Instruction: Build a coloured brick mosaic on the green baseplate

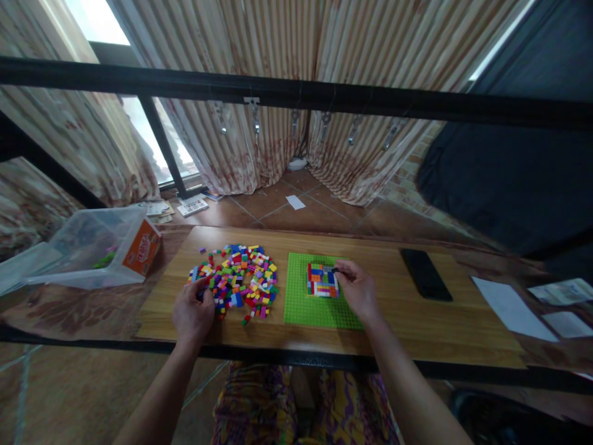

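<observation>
Many small coloured building bricks (241,275) lie in a loose pile on the wooden board. At the left edge of this pile rests my left hand (193,309), its fingers curled in; a dark spot shows by the fingertips, but I cannot make out what they hold. A green baseplate (301,312) lies to the right of the pile. On it sits a low, roughly square build of mixed-colour bricks (322,281). My right hand (359,290) is at the build's upper right corner, pinching a small dark brick (334,270) between thumb and finger.
A clear plastic box (99,247) with an orange label stands at the left. On the board's right side lies a black phone (426,274), with white paper (512,306) beyond it. A dark metal bar (296,93) crosses in front of the curtains.
</observation>
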Tool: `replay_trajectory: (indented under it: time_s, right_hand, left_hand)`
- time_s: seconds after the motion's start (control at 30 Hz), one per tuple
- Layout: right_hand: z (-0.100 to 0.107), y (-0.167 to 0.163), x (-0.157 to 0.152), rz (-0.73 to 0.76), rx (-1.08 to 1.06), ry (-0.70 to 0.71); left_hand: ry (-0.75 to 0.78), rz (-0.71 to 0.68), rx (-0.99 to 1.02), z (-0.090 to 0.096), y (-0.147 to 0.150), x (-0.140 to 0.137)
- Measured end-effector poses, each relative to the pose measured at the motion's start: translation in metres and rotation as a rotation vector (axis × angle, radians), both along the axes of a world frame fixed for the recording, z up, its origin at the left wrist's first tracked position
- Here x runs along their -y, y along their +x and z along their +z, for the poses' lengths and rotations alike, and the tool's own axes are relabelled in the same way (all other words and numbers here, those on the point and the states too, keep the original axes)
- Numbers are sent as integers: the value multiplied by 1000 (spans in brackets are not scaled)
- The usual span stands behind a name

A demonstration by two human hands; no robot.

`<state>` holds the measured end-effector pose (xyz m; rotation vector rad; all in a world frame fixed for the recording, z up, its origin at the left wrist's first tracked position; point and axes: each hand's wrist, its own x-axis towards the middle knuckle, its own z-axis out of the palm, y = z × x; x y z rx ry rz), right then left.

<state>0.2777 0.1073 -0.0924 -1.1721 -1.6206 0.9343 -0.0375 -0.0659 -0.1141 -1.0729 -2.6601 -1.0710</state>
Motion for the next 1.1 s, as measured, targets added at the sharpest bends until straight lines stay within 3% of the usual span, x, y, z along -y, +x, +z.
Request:
replay_trajectory:
  time_s: [0.43, 0.77, 1.1]
  right_hand:
    - [-14, 1, -13, 44, 42, -2]
    - [-2, -1, -25, 66, 368, 102]
    - [-22, -11, -33, 75, 190, -51]
  left_hand:
    - [-20, 18, 5, -2, -1, 0]
    - [-20, 20, -10, -1, 0, 0]
    - [-21, 14, -7, -3, -1, -1]
